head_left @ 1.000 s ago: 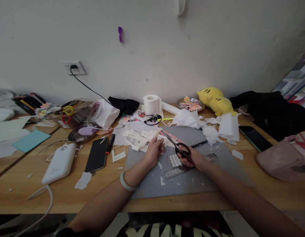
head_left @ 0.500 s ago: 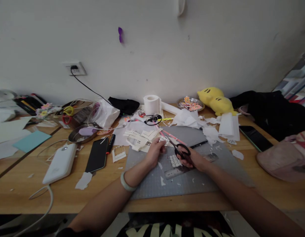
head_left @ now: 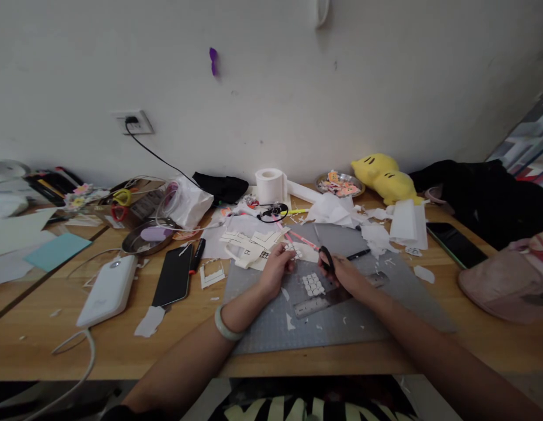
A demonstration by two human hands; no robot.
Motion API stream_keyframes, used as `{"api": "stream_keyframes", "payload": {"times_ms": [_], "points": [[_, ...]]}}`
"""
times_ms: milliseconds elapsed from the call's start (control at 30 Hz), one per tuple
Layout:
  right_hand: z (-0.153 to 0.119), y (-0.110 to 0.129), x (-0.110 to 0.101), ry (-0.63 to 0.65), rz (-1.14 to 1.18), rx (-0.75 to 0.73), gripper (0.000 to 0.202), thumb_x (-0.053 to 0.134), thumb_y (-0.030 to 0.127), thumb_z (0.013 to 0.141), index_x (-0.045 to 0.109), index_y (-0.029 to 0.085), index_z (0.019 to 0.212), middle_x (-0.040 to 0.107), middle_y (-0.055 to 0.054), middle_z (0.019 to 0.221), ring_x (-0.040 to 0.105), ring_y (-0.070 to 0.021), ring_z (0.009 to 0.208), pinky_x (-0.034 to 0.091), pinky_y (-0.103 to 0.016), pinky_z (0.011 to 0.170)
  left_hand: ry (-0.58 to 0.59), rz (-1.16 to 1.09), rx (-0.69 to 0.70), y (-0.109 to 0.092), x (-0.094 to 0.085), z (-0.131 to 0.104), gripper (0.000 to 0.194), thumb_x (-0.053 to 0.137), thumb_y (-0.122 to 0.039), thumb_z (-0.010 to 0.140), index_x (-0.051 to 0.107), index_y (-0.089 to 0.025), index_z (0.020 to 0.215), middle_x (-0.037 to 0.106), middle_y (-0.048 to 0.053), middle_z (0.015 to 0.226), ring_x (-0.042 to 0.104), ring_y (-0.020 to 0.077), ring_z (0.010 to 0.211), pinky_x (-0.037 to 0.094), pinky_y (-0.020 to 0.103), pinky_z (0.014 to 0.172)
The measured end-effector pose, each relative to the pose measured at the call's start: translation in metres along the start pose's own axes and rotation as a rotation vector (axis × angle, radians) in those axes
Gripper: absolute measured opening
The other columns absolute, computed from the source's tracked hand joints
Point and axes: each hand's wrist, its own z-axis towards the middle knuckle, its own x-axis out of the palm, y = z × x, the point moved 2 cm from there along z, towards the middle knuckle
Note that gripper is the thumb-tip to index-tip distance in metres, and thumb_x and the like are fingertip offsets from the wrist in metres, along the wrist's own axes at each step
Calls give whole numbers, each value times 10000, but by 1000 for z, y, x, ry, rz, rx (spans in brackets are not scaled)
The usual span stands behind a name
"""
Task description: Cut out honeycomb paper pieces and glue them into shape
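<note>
the left hand (head_left: 275,272) hides part of the paper piece (head_left: 293,251) it holds, whose lines are too small to make out. the right hand (head_left: 342,273) covers part of the scissors (head_left: 327,258); their blades, pointing away from it, are too faint to tell open from closed. under the right wrist (head_left: 364,291) a stretch of the ruler (head_left: 310,306) is lost, its marks unreadable. right of that hand, the pouch (head_left: 502,289) and black cloth (head_left: 486,199) run out of view. far left of the left hand, sheets (head_left: 17,231) are cut off, and the white cord (head_left: 92,349) leaves at the bottom.
</note>
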Motion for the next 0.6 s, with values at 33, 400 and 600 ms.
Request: {"api": "stream_keyframes", "payload": {"times_ms": [33,400,600], "points": [[2,0,-6,-76,-38,-44,454,498,665,667,499,210,677,482,23,586,444,-123,510,339,-235,448,2,2,2,0,0,0,161,539,-273,898,567,-120,855,524,-47,657,445,47,461,397,175,428],[13,-2,-38,-393,-267,-249,478,643,402,676,574,208,1108,495,-123,1214,561,-240,866,443,-402,825,17,80,-33,1,-1,1,198,532,-307,900,580,-123,955,597,6,809,559,91,603,489,229,531],[4,2,-20,-216,-308,-381,233,610,414,724,641,220,849,581,-89,1089,555,-210,824,454,-354,746,86,167,-49,2,1,-2,193,547,-306,888,581,-124,836,563,-25,704,512,78,539,452,219,507]]}}
